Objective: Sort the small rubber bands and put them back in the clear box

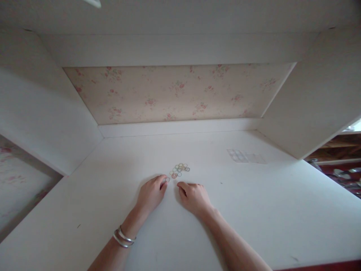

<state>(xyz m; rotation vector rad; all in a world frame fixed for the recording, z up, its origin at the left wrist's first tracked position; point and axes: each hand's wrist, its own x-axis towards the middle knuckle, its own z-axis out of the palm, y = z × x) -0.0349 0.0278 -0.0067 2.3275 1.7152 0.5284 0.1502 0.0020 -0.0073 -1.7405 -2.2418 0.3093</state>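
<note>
Fingers (pixel 163 177) of our left hand (pixel 151 192) are pinching a ring (pixel 168 180) at their tips, just beside the left end of the other rings (pixel 179 169). Our right hand (pixel 195 197) is facing that ring across a gap; we cannot tell whether its curled fingers are holding anything. The ring itself is round, without a long axis, but the others are spreading slantwise toward the far right corner of the desk (pixel 135 154). Both forearms are reaching in from the near edge, angling toward each other, palms turning down.

A home; floral wallpaper (pixel 180 103)
</note>
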